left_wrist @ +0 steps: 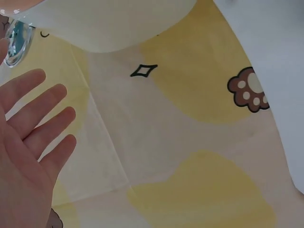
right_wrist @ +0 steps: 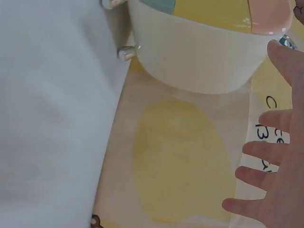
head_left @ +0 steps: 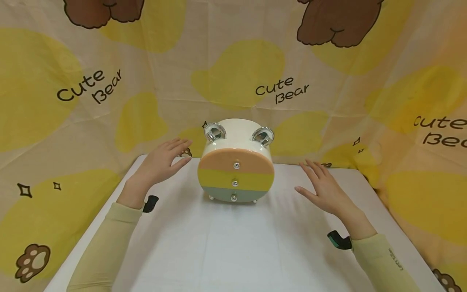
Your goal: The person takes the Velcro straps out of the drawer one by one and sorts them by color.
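Note:
A small rounded drawer box (head_left: 235, 174) stands upright on short feet, its front banded in orange, yellow and grey-green, each band with a silver knob. Two shiny silver ear-like rings sit on its white top. To its left, my left hand (head_left: 160, 160) hovers with fingers extended, apart from the box. My right hand (head_left: 326, 190) is held out on the other side, fingers spread and holding nothing. In the right wrist view, the white side of the box (right_wrist: 199, 57) shows beyond the thumb. The left wrist view catches the box's curved white side (left_wrist: 118, 23) above the fingers.
The box rests on a white table (head_left: 240, 247), toward its back edge. Behind and beside the table hangs a yellow-patterned cloth (head_left: 233, 77) with bears and lettering. A black wrist strap piece (head_left: 150, 204) juts from the left wrist, another (head_left: 340, 240) from the right.

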Motion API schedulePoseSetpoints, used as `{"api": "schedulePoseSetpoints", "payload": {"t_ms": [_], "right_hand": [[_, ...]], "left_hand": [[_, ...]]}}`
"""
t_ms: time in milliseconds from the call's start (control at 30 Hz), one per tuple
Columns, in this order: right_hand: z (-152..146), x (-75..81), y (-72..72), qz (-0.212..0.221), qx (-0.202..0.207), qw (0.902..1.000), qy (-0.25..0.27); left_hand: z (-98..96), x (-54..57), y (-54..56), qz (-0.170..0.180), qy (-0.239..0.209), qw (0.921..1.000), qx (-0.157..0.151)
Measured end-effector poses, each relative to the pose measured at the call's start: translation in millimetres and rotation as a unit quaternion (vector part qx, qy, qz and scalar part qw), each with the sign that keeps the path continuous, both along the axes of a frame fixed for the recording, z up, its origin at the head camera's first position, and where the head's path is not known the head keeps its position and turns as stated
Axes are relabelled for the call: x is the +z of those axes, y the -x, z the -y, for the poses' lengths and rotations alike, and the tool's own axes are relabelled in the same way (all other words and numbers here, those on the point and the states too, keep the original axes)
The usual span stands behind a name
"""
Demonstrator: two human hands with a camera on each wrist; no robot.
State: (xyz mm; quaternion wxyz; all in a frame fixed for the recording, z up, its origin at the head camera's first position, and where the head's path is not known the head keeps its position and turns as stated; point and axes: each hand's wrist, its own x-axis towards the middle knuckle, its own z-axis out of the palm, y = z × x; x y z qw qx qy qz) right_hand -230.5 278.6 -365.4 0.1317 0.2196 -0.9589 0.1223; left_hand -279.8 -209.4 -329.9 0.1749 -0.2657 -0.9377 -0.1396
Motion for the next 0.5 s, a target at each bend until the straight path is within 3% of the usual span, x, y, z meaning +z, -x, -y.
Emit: {"api": "schedulePoseSetpoints", "payload": {"t_ms": [300, 500], "right_hand": [[22.8, 11.6, -9.1, -0.035, 0.013, 0.9972, 0.064], [45.5, 16.0, -17.1, -0.093, 0.034, 0.9888, 0.111]], "left_hand": [[-9.1, 12.4, -0.8, 0.026, -0.055, 0.998, -0.015], [-13.6, 13.5, 3.5, 0.047, -0.099, 0.9935, -0.03]]}}
